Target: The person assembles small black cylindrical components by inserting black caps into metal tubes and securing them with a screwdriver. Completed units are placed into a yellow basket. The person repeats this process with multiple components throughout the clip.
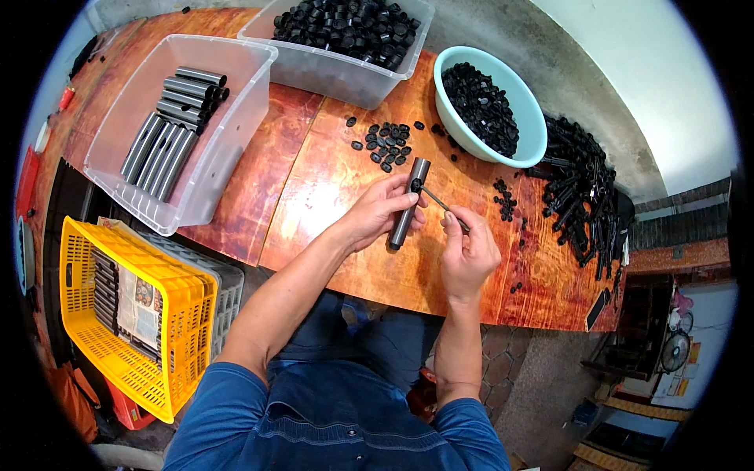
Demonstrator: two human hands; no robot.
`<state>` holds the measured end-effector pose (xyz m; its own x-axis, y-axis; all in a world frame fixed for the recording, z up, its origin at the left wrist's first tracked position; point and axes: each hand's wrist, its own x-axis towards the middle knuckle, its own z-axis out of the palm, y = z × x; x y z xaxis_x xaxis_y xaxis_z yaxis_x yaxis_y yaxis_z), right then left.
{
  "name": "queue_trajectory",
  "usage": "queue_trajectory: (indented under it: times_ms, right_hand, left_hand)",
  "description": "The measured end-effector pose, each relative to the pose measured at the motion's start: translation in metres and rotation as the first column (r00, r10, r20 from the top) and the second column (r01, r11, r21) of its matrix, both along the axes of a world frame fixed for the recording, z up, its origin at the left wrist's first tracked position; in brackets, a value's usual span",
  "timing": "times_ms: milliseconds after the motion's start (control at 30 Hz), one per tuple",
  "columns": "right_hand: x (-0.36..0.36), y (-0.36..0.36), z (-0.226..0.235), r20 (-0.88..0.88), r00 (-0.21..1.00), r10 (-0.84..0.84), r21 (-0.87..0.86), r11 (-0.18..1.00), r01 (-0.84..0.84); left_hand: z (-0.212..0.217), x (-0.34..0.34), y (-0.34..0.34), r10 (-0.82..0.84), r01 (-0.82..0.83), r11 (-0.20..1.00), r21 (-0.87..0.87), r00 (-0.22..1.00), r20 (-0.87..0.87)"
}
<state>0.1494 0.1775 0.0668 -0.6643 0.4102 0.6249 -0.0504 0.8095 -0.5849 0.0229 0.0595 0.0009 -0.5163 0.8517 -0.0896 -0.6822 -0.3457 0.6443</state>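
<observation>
Two hands meet just right of the frame's centre, over the reddish wooden tabletop (330, 196); the left hand (377, 213) is wrapped around a dark grey metal tube (408, 206), and the right hand (469, 251) is pinched on a thin metal rod (437, 198). The tube's long axis runs steeply, from lower left to upper right, its lower end near the table and its open top end tilted toward the upper right; a small black cap (415, 185) appears to sit at that top end, touching the left thumb. The rod lies slantwise from the right fingertips (455, 222) up and to the left, so its tip meets the tube's top from the right; the right hand therefore lies to the lower right of the tube's mouth, and the left hand to its left. Whether the rod's tip is inside the tube or only against the cap cannot be told.

Above the hands a scatter of loose black caps (386, 143) lies on the table; further up and right stands a pale teal bowl (534, 129) of the same caps; at the upper left a clear plastic bin (228, 149) holds more grey tubes (161, 145); at the lower left stands a yellow crate (188, 330).
</observation>
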Motion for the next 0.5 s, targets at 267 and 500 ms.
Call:
queue_trajectory:
  times_ms: [267, 500]
  right_hand:
    - [-0.001, -0.002, 0.012, 0.016, 0.996, 0.093, 0.263, 0.96, -0.093]
    - [-0.003, -0.003, 0.012, 0.036, 0.993, 0.114, 0.278, 0.953, -0.119]
  left_hand:
    - [0.004, 0.001, -0.001, 0.009, -0.009, 1.0, -0.01, 1.0, -0.011]
    - [0.002, 0.001, 0.001, 0.002, -0.003, 1.0, -0.015, 0.999, -0.041]
